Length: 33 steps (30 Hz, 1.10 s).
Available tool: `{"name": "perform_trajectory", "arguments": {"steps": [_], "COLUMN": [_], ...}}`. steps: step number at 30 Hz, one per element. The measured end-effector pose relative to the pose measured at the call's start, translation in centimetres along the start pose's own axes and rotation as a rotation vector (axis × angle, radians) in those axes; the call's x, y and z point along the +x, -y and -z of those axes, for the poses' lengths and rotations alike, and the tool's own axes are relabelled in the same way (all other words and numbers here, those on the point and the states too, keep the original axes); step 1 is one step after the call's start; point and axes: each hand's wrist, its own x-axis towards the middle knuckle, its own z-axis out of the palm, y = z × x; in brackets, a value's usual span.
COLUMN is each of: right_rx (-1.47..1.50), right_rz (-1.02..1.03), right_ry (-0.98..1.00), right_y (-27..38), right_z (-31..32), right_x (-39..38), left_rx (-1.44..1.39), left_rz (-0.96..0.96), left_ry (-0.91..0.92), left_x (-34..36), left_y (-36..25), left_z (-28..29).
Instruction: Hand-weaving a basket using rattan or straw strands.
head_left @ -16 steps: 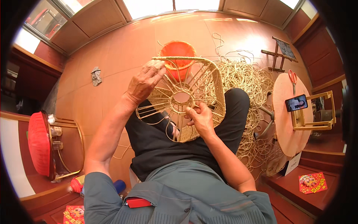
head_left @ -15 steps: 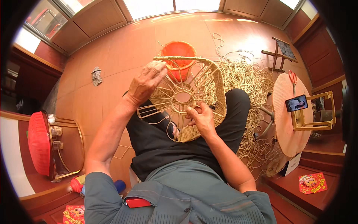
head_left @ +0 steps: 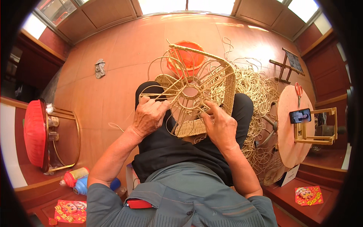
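A round-centred frame [head_left: 229,85] of straw-coloured cord stands over my knees. Thin spokes run from its small central ring [head_left: 199,91] to a partly woven outer band. My left hand [head_left: 149,116] is closed at the left side, fingers curled on cord strands [head_left: 151,95] that stretch toward the ring. On the lower right, my right hand [head_left: 222,126] pinches a cord among the spokes just below the ring. A woven flap [head_left: 189,128] hangs under the ring between my hands. The tips of my left fingers are partly hidden.
An orange bucket [head_left: 185,58] stands beyond the frame. Loose cord [head_left: 257,85] is heaped on the floor at right. A round table [head_left: 289,151] there carries red-handled scissors [head_left: 298,90] and a phone [head_left: 300,116] on a wooden stand. A red-covered stool [head_left: 34,134] is at left.
My left hand has come down from the upper left rim to the strands on the left side. The frame has turned and tilted, and my right hand has shifted right.
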Motion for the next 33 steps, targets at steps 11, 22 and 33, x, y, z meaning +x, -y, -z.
{"name": "perform_trajectory", "arguments": {"steps": [11, 22, 33], "right_rx": [-0.353, -0.431, -0.562], "right_rz": [0.780, 0.859, 0.794], "right_ry": [-0.361, -0.287, -0.293], "right_y": [0.1, 0.2, 0.4], "right_z": [-2.4, -2.9, -3.5], "right_x": [10.8, 11.4, 11.0], "left_rx": [0.078, 0.363, 0.170], "left_rz": [-0.001, 0.065, 0.354], "left_ry": [-0.013, -0.075, -0.599], "left_x": [1.6, 4.8, 6.6], "left_y": [2.0, 16.4, 7.2], "left_z": [1.2, 6.1, 3.1]}}
